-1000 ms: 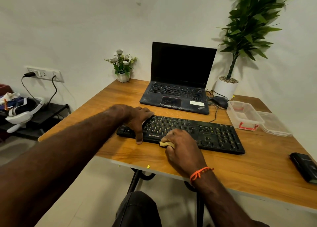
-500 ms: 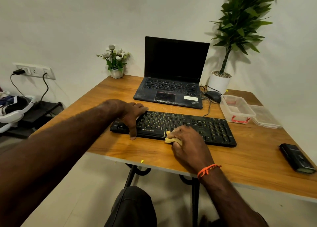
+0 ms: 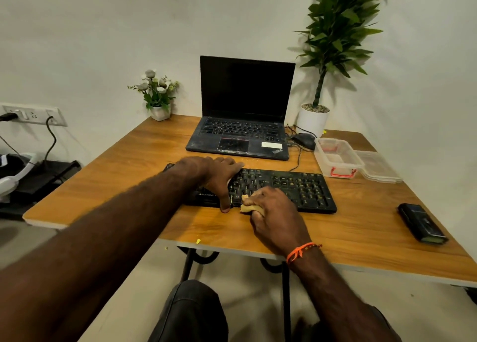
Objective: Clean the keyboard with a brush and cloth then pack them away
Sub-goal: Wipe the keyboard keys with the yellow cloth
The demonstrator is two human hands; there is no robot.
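Observation:
A black keyboard (image 3: 289, 186) lies across the middle of the wooden table (image 3: 124, 176). My left hand (image 3: 214, 173) rests flat on its left part, thumb hooked over the front edge. My right hand (image 3: 273, 212) is closed on a bunched yellow cloth (image 3: 249, 206), pressing it on the keyboard's front edge near the middle. No brush shows in this view.
An open black laptop (image 3: 242, 135) stands behind the keyboard. A clear plastic box (image 3: 338, 158) with red clips and its lid (image 3: 379, 168) sit at the right, a black case (image 3: 420, 223) nearer the right edge. A mouse (image 3: 304, 140), a tall potted plant (image 3: 313, 119) and a small flower pot (image 3: 160, 109) are at the back.
My right hand with the cloth has slid a little to the right along the keyboard's front edge. The left hand stays on the keyboard. The camera view has shifted.

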